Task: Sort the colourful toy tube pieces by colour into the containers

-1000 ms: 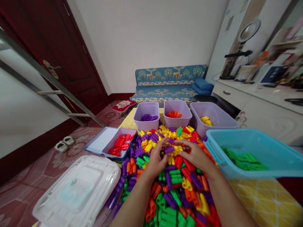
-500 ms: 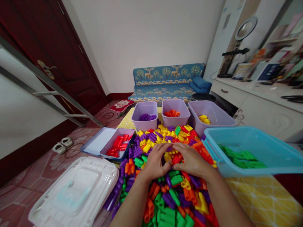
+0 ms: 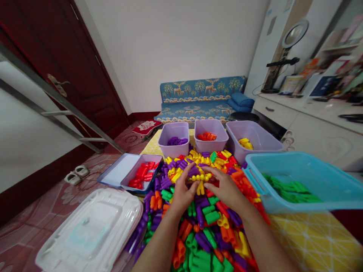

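Over a pile of bullet-shaped plastic building pieces (image 3: pixel 202 241) in yellow, purple, green, orange and red, my two hands face each other. A short row of yellow pieces (image 3: pixel 200 177) with rounded tips spans the gap between them. My left hand (image 3: pixel 180 191) has its fingers and thumb curved at the row's left end. At the right end, my right hand (image 3: pixel 227 192) curls round the row in the same way; the exact contact of the fingertips is partly hidden. Other yellow pieces (image 3: pixel 200 187) show just below the row, between the thumbs.
Behind the pile stand lilac bins with purple (image 3: pixel 173 150), orange (image 3: pixel 211 146) and yellow pieces (image 3: pixel 245 143). A blue tub (image 3: pixel 286 204) on the right holds green pieces. Left are an open case (image 3: pixel 116 170) with red pieces and a white lid (image 3: pixel 93 223).
My hands have drawn slightly apart, and the fingertips that nearly met over the pile are now separated. The row of yellow pieces has come into view between them.
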`<state>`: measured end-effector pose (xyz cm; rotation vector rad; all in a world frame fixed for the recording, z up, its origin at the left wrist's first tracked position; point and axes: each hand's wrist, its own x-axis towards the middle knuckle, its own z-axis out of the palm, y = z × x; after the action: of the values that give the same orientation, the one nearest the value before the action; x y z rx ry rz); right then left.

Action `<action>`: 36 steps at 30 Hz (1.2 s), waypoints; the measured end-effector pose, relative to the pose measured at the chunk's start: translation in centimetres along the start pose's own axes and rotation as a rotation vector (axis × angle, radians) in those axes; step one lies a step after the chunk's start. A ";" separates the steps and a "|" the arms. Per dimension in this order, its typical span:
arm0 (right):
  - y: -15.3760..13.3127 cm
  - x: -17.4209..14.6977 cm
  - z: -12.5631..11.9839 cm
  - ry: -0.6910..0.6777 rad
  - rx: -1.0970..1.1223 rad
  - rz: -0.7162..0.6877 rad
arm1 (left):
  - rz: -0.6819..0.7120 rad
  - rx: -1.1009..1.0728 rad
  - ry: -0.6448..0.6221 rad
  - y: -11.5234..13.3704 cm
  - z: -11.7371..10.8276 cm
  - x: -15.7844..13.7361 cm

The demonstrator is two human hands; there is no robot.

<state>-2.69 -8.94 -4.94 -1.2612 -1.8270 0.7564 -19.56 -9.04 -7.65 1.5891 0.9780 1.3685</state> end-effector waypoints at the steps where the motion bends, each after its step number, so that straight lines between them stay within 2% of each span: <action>1: 0.0 0.0 0.1 0.005 0.011 0.009 | -0.008 -0.033 0.022 -0.1 0.0 0.0; 5: 0.3 0.1 0.2 0.035 -0.053 0.012 | -0.054 -0.028 0.061 -0.4 -0.1 0.0; 9: 0.4 0.0 -0.3 0.067 -0.095 -0.046 | -0.070 0.020 0.074 -0.3 -0.1 0.0; 16: -0.4 -0.1 -0.1 0.088 -0.020 -0.047 | -0.072 -0.110 0.025 -0.4 0.0 0.1; 19: -0.9 0.0 -0.3 0.143 0.056 -0.006 | -0.035 0.025 0.070 -0.2 -0.2 0.1; 23: -1.4 -0.2 -1.9 0.205 0.161 0.074 | 0.028 0.238 0.126 0.3 -0.5 0.1; 25: -1.0 -0.5 -3.0 0.129 0.116 0.077 | 0.063 0.278 0.115 0.6 -0.5 0.2; 29: 0.0 -1.3 -4.9 -0.188 0.027 0.129 | 0.079 0.297 0.089 0.8 -0.4 0.2; 30: 0.0 -1.3 -5.2 -0.176 0.083 0.165 | 0.076 0.297 0.086 0.7 -0.4 0.1; 31: 0.0 -1.2 -5.4 -0.081 0.184 0.197 | 0.073 0.298 0.084 0.6 -0.4 0.1; 33: -0.5 -0.7 -5.6 0.286 0.466 0.205 | 0.070 0.302 0.083 0.4 -0.4 0.1; 35: -1.1 -0.1 -5.5 0.641 0.714 0.138 | 0.080 0.311 0.084 0.3 -0.4 0.2; 36: -1.2 0.1 -5.3 0.737 0.784 0.101 | 0.093 0.318 0.089 0.3 -0.4 0.2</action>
<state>1.21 -9.00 -1.14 -0.9143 -0.7528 0.8016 -19.94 -8.94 -7.22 1.8396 1.2377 1.4093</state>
